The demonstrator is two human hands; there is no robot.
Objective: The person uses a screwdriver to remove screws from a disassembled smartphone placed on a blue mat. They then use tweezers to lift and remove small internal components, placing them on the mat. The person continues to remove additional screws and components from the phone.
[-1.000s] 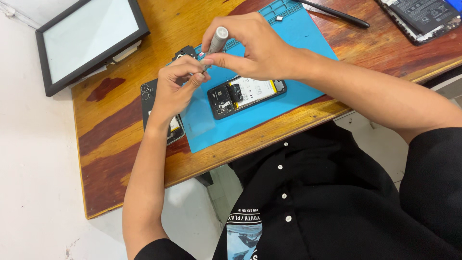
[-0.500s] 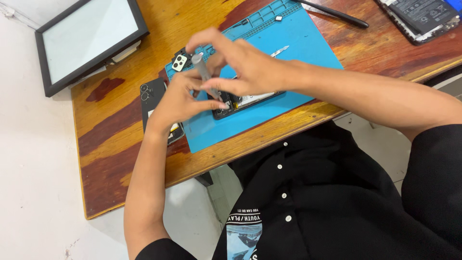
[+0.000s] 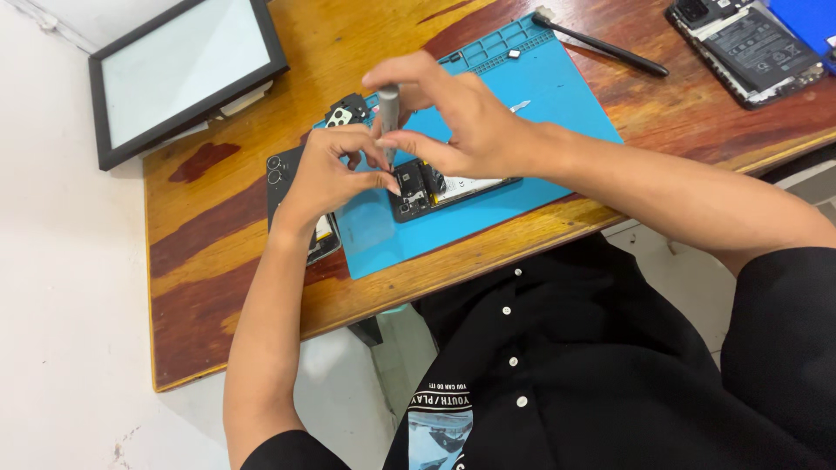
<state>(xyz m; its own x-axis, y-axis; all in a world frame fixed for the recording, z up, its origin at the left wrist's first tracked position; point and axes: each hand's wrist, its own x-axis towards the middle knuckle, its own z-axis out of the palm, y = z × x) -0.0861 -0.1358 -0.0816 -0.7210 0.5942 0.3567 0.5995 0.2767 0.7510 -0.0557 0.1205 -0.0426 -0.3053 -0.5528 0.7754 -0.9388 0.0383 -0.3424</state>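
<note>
An opened phone point(image 3: 435, 190) lies on a blue repair mat point(image 3: 540, 96), its insides showing. My right hand point(image 3: 453, 117) grips a grey screwdriver point(image 3: 388, 109) held upright over the phone's left end. My left hand point(image 3: 335, 170) pinches the screwdriver's lower shaft with thumb and forefinger, just left of the phone. The screwdriver's tip is hidden between the fingers.
A black phone back cover point(image 3: 283, 174) lies under my left wrist, and a small camera part point(image 3: 344, 111) sits at the mat's far left corner. A framed tablet screen point(image 3: 183, 70) lies at the table's left. A black pen-like tool point(image 3: 605, 45) and another opened phone point(image 3: 744, 43) lie far right.
The screwdriver came down from a raised tilt to upright over the phone. My left hand shifted from the mat's edge to pinch the shaft.
</note>
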